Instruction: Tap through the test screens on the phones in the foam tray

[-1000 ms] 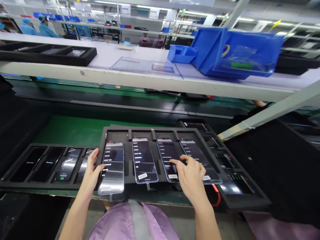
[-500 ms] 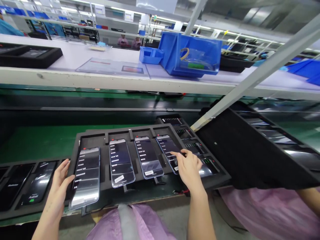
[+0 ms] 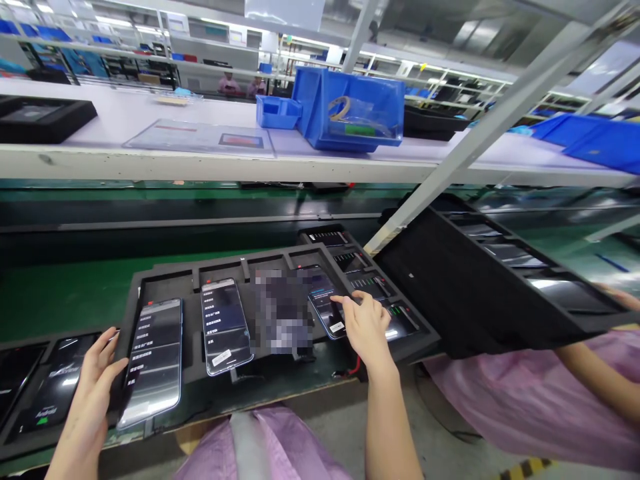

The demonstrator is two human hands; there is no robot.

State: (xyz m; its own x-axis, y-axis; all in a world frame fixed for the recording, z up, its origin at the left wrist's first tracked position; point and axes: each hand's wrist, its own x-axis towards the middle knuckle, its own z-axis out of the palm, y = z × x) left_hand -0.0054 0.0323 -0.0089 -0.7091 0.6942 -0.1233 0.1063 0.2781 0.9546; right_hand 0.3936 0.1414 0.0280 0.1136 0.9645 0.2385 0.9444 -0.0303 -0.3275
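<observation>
A black foam tray (image 3: 165, 275) lies on the green conveyor with several phones in its slots, their screens lit with menu text. My left hand (image 3: 93, 387) rests open against the left edge of the leftmost phone (image 3: 151, 361), fingers stretched along its side. My right hand (image 3: 365, 323) hovers over the rightmost phone (image 3: 323, 303), index finger out and touching its screen, the other fingers curled. A second phone (image 3: 225, 325) lies between them; the third slot is blurred out.
Another foam tray (image 3: 40, 393) with phones sits at the left. At the right a co-worker in a pink coat (image 3: 505, 407) holds a tilted black tray (image 3: 480, 293). Above runs a white shelf (image 3: 250, 167) with blue bins (image 3: 350, 110).
The view has swung to the right, so the tray sits further left in the picture. My right hand stays over the rightmost phone; my left hand stays at the leftmost phone's edge.
</observation>
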